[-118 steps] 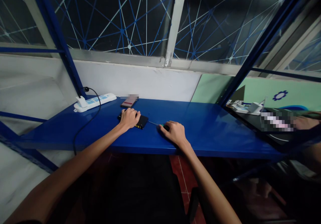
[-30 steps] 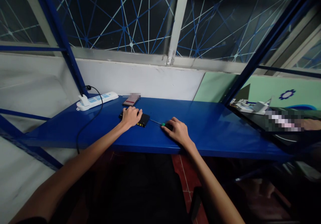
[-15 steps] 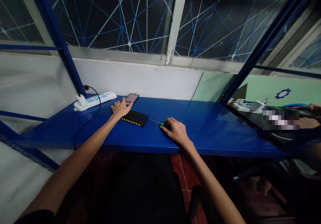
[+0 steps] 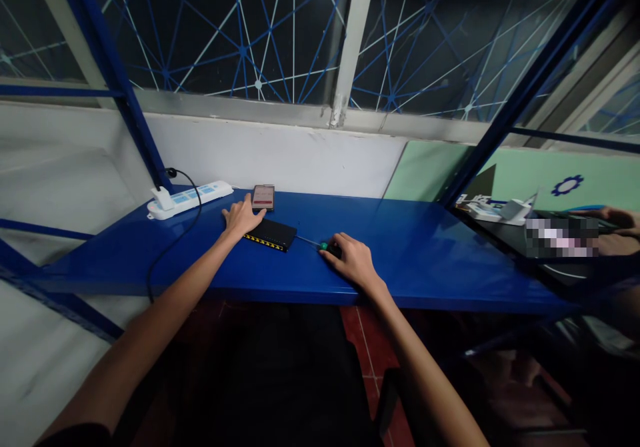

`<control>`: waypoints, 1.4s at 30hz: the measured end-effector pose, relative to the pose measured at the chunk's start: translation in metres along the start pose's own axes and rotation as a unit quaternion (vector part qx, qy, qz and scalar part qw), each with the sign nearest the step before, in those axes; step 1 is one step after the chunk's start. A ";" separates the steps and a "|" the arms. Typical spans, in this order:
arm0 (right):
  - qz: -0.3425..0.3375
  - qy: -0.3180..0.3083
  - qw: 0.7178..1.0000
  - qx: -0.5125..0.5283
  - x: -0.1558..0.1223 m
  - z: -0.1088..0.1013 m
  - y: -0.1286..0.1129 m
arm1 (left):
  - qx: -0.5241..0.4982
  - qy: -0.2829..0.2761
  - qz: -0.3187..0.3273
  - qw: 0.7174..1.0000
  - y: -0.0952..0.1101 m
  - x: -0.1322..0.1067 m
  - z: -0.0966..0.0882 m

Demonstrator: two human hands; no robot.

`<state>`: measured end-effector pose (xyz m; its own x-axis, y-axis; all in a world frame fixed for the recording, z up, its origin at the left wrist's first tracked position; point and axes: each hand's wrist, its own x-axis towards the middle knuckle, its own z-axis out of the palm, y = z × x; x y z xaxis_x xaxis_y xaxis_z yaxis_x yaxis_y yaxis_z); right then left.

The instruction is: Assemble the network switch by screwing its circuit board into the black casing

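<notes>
A black network switch (image 4: 273, 235) with a row of yellow-edged ports lies flat on the blue table. My left hand (image 4: 241, 219) is spread over its left end, fingers apart and thumb pointing right. Just beyond that hand lies a phone (image 4: 263, 197) with a lit, pinkish screen. My right hand (image 4: 350, 257) rests on the table, its fingers wrapped round the dark and green handle of a screwdriver (image 4: 324, 246). The thin shaft points left, its tip close to the right end of the switch; whether they touch I cannot tell.
A white power strip (image 4: 193, 199) with a plugged-in adapter sits at the back left, its black cable (image 4: 173, 250) trailing over the front edge. Blue posts (image 4: 133, 127) frame the table (image 4: 425, 260). At far right, another person's hand (image 4: 617, 233) is near a dark surface with white items.
The phone has turned from a slant to nearly straight, its far end swinging left. Both hands, the switch and the screwdriver stay nearly where they were. The other person's hand at right has shifted slightly.
</notes>
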<state>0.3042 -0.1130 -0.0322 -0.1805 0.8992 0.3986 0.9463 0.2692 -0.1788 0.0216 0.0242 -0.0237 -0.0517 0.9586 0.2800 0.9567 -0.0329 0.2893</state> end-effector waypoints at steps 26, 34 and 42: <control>-0.049 -0.051 0.997 -0.017 0.027 -0.001 0.019 | 0.012 -0.059 0.453 0.889 0.024 -0.039 -0.004; -0.083 -0.099 0.991 0.022 0.057 -0.002 0.042 | 0.059 -0.053 0.461 0.884 0.034 -0.030 0.003; -0.078 -0.102 0.992 0.011 0.062 0.003 0.053 | 0.040 -0.045 0.450 0.891 0.039 -0.025 0.009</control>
<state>0.3423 -0.0419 -0.0199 -0.3762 0.8968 0.2327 0.8974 0.4152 -0.1492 0.0630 0.0013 -0.0278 0.7664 0.5733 0.2898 0.6166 -0.7830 -0.0817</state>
